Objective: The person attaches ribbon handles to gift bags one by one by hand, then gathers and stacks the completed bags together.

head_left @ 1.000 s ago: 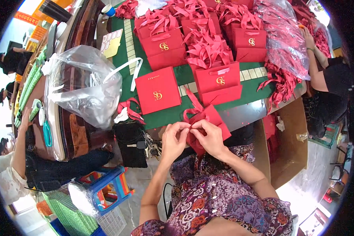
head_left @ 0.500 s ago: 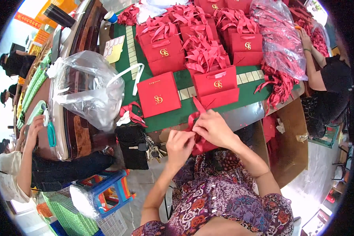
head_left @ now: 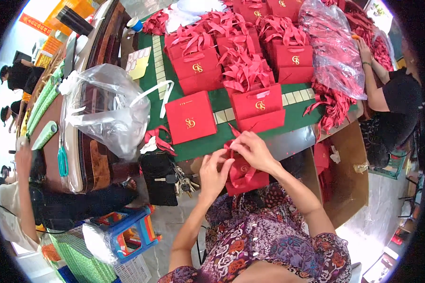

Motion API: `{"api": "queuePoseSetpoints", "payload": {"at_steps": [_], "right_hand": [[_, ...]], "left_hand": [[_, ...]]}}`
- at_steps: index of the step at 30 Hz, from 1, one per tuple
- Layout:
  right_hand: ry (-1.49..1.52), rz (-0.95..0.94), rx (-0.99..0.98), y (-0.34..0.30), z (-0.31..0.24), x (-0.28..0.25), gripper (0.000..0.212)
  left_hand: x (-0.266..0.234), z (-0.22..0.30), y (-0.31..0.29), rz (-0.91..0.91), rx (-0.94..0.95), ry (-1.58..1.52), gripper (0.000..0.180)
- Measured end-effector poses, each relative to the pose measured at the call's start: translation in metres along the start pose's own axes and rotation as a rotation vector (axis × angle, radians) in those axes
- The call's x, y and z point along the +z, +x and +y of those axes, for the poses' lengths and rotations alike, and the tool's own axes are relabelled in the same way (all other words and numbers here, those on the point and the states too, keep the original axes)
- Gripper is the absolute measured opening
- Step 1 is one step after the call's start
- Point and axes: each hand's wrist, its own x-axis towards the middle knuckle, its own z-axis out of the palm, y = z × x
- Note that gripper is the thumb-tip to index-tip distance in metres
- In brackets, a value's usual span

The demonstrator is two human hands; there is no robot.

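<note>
A small red paper gift bag [head_left: 248, 181] with a gold emblem leans over my lap at the table's front edge. A red ribbon [head_left: 243, 180] hangs from its top and loops across its front. My right hand [head_left: 254, 150] pinches the ribbon at the bag's upper edge, fingers closed. Beside it, on the bag's left, is my left hand [head_left: 213, 173], thumb apart from the bent fingers, whose tips touch the ribbon. On the table just beyond stands another red gift bag [head_left: 259, 107], and a flat red bag [head_left: 190, 117] lies to its left.
Rows of red ribboned bags [head_left: 198, 70] fill the green tabletop [head_left: 193, 150]. A clear plastic bag [head_left: 108, 108] lies left; a black pouch [head_left: 158, 181] with keys [head_left: 184, 181] hangs at the edge. A cardboard box [head_left: 344, 174] stands right. Co-workers [head_left: 399, 108] sit on both sides.
The gift bag has risen into fuller view below my hands, its front now showing. My left thumb has spread from the fingers. A co-worker's arm at the left has moved away from the scissors.
</note>
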Motion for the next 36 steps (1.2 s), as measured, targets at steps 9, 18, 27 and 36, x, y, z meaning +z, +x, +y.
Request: {"api": "queuePoseSetpoints", "payload": {"at_steps": [9,18,27,36], "right_hand": [[0.057,0.146,0.073,0.002,-0.009,-0.028,0.011],[-0.45,-0.033,0.046,-0.005,0.009,-0.002,0.018],[0.164,-0.004,0.105,-0.018,-0.002,-0.021,0.011],[0.113,-0.016,-0.076,-0.021,0.005,-0.021,0.02]], "left_hand": [[0.009,-0.011,0.016,-0.052,-0.014,0.173,0.014],[0.012,-0.012,0.02,-0.082,0.053,0.188,0.014],[0.019,0.001,0.022,-0.134,0.087,0.151,0.013],[0.019,0.008,0.023,-0.211,0.102,0.145,0.014]]}}
